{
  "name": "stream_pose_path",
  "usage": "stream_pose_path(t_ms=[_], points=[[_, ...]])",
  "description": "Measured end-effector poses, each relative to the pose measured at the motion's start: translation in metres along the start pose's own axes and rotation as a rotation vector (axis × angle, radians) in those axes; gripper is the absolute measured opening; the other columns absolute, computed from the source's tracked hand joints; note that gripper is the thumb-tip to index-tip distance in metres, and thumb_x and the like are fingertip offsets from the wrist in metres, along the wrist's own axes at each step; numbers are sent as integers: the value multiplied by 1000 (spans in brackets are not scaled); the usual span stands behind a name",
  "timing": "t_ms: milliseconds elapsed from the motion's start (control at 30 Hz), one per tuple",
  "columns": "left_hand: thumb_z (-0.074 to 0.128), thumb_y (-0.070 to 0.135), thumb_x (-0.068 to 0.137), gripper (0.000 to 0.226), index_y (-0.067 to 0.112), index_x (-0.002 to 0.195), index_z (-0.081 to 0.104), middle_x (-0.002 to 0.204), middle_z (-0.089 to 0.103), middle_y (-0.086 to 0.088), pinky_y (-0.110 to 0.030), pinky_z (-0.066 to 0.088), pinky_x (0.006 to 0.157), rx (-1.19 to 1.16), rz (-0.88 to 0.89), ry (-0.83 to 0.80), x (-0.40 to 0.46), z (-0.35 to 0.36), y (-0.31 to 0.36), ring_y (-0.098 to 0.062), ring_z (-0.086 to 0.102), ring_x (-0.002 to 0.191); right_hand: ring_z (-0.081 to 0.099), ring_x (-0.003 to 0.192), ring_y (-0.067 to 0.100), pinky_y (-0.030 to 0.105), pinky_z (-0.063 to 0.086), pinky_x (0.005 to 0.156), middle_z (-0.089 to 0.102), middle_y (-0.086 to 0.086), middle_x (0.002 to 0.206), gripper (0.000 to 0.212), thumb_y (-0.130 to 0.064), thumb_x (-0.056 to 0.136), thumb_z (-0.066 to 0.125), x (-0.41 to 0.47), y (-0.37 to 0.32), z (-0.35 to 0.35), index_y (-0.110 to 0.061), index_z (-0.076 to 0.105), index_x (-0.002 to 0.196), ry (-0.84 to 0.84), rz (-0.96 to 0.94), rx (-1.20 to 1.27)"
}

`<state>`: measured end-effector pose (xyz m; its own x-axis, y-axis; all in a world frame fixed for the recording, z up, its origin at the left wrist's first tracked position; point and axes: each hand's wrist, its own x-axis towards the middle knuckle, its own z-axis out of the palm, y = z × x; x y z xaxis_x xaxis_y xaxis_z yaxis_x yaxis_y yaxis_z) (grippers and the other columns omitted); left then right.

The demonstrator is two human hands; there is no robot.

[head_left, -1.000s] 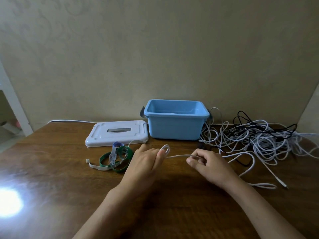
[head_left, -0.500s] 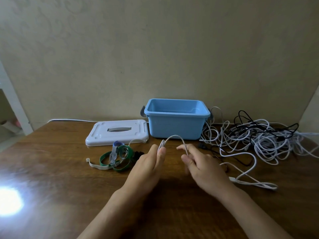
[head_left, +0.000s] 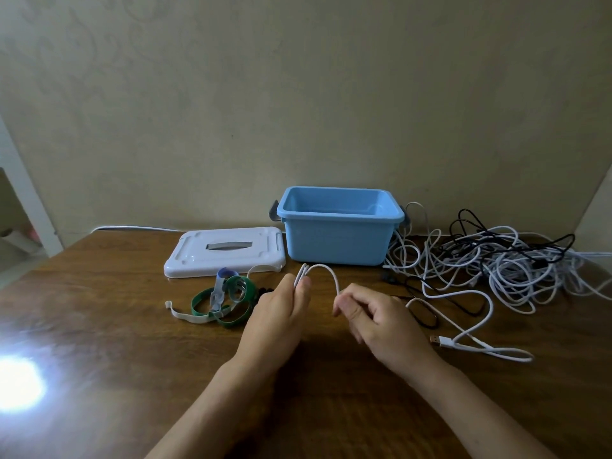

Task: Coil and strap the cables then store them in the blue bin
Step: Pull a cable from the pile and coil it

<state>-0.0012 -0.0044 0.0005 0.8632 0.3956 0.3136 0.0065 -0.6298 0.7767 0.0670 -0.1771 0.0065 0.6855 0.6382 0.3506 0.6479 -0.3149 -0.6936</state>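
**Coiling the first white cable in front of the bin**

The wooden table [head_left: 99,342] filled the lower half of the frame, with a glare spot at its lower left. At centre right, against the wall, stood the blue bin [head_left: 334,241], open and, as far as could be seen, without cables inside; its white lid [head_left: 225,256] lay flat just to the left. A large tangle of white and black cables [head_left: 503,263] spread over the right of the frame, beside the bin. Left of centre lay a small heap of green and white straps [head_left: 225,299].

The white cable [head_left: 326,271] in hand arched between the two hands at frame centre, then trailed right across the table to a plug near the lower right. The left hand [head_left: 278,323] gripped a few gathered loops upright between thumb and fingers; the right hand [head_left: 381,323] pinched the running length between curled fingers.

The cable looked thin, light and limp, with a smooth jacket, so it would probably slip and spring open unless the loops were pinched firmly where they cross. It is best taken near the bundle, feeding slack in short lengths, with the plug end spared from sharp bends
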Motion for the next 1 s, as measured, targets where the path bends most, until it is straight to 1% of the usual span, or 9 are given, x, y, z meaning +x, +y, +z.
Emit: stream_pose_path(t_ms=[67,167,267,400,533,667,767,867,1000], points=[[37,48,105,39,20,85,55,72,63,-7,-42,49,59,-28,-7,16,0,0,1,-14,57,59,57,55,8,36,50,60,61,-4,61,33,-59,98,41,-1,-2,4,-36,63,89,-42,-6,-26],[38,48,104,39,20,83,55,68,61,-4,-30,44,53,-24,0,12,0,1,1,-10,55,55,60,58,6,29,50,60,62,-14,62,28,-56,99,43,0,-4,7,-40,61,84,-120,-20,-56],[40,45,105,38,22,79,55,62,59,3,-20,39,48,16,4,16,1,2,-1,-2,52,52,61,57,5,21,46,59,64,-9,65,26,-54,101,44,0,-5,9,-38,61,90,-154,-19,-73],[42,37,106,41,21,71,58,58,58,4,-19,41,52,63,29,70,3,0,-3,-1,53,53,59,46,8,19,48,51,69,-5,67,18,-50,102,47,1,-2,7,-36,58,102,-50,39,-29],[48,37,103,31,26,75,57,63,60,6,-20,43,54,75,67,63,3,0,-3,-3,57,61,57,43,10,23,49,52,70,-2,66,16,-48,102,49,2,2,4,-36,58,107,30,114,32],[43,51,100,34,22,87,55,73,62,-1,-32,47,56,-39,15,-9,2,0,-1,-7,56,61,57,43,7,22,49,53,70,-3,65,14,-44,102,52,4,8,5,-34,60,108,36,188,-19],[34,69,88,53,20,91,55,76,61,0,-31,46,60,-90,-23,-72,-2,0,3,-2,53,61,59,45,8,24,50,54,70,-4,65,16,-46,102,53,4,10,4,-34,62,108,17,194,-17],[35,74,82,56,23,95,55,81,63,1,-22,45,59,-118,-23,-101,-5,-1,8,-4,56,66,58,45,6,18,45,51,70,-6,65,18,-49,99,55,2,5,6,-35,62,107,-11,142,-10],[41,79,79,62,20,95,55,83,65,0,-25,48,61,-117,-11,-98,-6,-1,9,-13,60,70,62,54,2,13,43,54,69,-6,66,20,-52,96,58,0,-2,11,-38,66,108,6,63,-19]])
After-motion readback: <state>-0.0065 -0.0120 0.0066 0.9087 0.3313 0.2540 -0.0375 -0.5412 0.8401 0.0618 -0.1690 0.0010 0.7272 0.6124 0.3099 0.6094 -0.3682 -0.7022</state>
